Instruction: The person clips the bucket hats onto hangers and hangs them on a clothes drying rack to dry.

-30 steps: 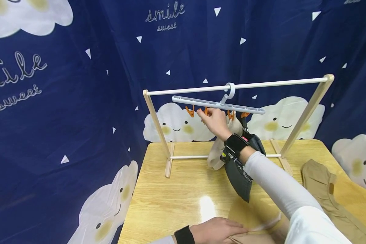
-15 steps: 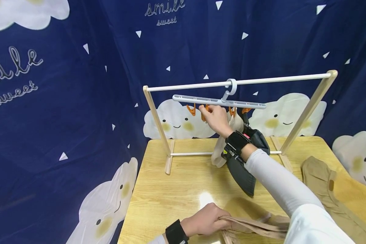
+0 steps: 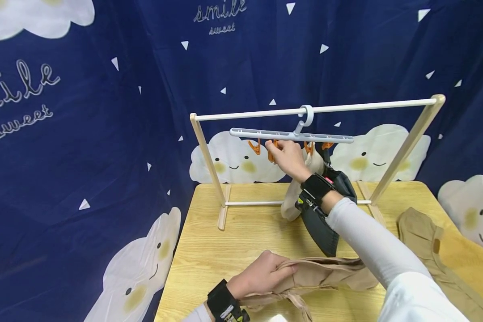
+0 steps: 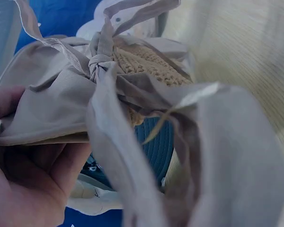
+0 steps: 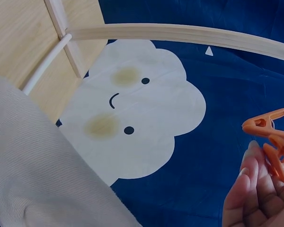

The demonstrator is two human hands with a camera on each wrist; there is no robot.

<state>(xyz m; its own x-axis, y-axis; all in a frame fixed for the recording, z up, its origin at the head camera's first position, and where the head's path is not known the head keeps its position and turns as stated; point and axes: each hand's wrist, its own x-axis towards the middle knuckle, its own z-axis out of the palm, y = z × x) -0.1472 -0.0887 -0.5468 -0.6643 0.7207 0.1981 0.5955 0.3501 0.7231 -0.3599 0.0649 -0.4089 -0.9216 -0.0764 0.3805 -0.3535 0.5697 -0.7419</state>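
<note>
My left hand (image 3: 261,277) grips the edge of a beige cloth sun hat (image 3: 322,275), held low over the table's front. The left wrist view shows its knotted ties (image 4: 102,64), curved fabric edge and a tan woven part (image 4: 144,66). Up at the pale blue hanger (image 3: 261,133), my right hand (image 3: 291,156) pinches an orange clip (image 5: 277,158) beneath the bar. Another orange clip (image 3: 255,147) hangs just left of it. A cream cloth piece (image 3: 291,203) and a dark cap (image 3: 322,232) hang from clips further right, partly hidden by my right arm.
The hanger hooks over the white rail (image 3: 245,115) of a wooden-legged rack, standing on the wooden table (image 3: 209,250). Tan and yellow cloth items (image 3: 422,237) lie along the table's right side. A navy curtain (image 3: 241,67) with clouds hangs behind.
My left hand has gathered up the beige sun hat and lifted it forward, away from the table's front edge. My right hand stays at the same clip.
</note>
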